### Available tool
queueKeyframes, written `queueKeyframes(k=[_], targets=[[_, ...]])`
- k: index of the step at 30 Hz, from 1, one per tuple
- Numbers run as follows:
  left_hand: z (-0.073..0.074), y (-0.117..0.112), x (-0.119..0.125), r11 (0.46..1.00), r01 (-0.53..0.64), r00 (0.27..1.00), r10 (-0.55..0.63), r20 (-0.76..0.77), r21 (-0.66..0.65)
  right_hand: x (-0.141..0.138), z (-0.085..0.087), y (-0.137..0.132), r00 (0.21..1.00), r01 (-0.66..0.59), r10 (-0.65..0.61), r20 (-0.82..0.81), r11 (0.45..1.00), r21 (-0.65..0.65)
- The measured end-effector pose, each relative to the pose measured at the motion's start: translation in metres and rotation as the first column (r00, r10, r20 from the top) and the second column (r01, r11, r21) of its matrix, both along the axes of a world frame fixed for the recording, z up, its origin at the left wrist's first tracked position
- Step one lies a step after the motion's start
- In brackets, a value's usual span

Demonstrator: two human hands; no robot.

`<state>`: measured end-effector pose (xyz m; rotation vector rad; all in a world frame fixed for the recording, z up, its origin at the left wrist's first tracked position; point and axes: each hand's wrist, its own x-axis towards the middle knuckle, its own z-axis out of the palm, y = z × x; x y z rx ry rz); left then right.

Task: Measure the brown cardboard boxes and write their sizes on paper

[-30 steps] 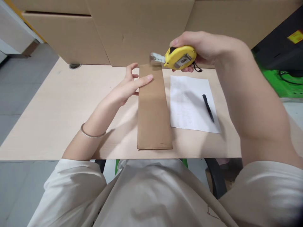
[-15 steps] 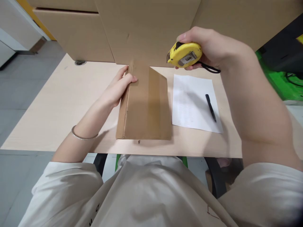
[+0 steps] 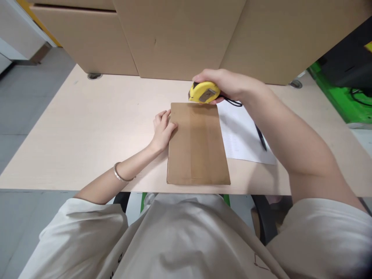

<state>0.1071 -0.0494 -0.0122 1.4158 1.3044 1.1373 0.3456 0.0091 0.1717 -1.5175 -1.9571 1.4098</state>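
A brown cardboard box (image 3: 197,145) lies flat on the light wooden desk (image 3: 87,128), its broad taped face up. My left hand (image 3: 163,130) rests against the box's left edge near the far corner, fingers curled on that edge. My right hand (image 3: 229,85) is closed around a yellow tape measure (image 3: 203,92) and holds it just above the box's far edge. The tape blade is drawn in. A black strap hangs from the tape measure under my right hand.
A white sheet of paper (image 3: 242,137) with faint print lies right of the box, with a black pen (image 3: 260,137) on it, both partly under my right forearm. Large cardboard cartons (image 3: 174,35) stand along the desk's back edge. A green surface (image 3: 334,93) is at the far right.
The box was turned from its narrow face onto its broad face. My right hand came down with the tape measure to the box's far edge, and the tape's blade drew in.
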Motion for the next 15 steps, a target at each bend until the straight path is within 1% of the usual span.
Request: queueKeyframes(k=[1,2,4,7,10,12,15], targets=[[-0.002,0.001,-0.003,1.000,-0.031,0.999,0.031,-0.036,-0.001,-0.007,-0.002,0.001,1.000,-0.011,0.011,0.011,1.000,-0.009],[-0.002,0.003,-0.005,1.000,-0.030,0.999,0.029,-0.025,-0.009,-0.015,-0.003,0.002,0.999,-0.027,0.027,0.047,1.000,-0.012],[0.001,0.006,-0.005,0.999,0.049,0.995,-0.048,0.089,-0.012,-0.033,-0.004,0.005,0.989,-0.078,0.078,0.123,0.997,-0.005],[0.007,0.014,-0.001,0.989,0.148,0.945,-0.148,0.291,0.020,-0.060,-0.004,0.010,0.966,-0.178,0.170,0.196,0.984,0.024],[0.012,0.024,0.002,0.976,0.218,0.910,-0.209,0.358,0.015,-0.081,-0.004,0.017,0.934,-0.212,0.191,0.304,0.976,0.040],[0.014,0.028,0.002,0.966,0.257,0.896,-0.232,0.378,-0.017,-0.088,-0.003,0.020,0.903,-0.208,0.177,0.392,0.977,0.038],[0.015,0.029,-0.001,0.960,0.279,0.888,-0.244,0.390,-0.035,-0.083,0.001,0.022,0.872,-0.207,0.180,0.455,0.978,0.008]])
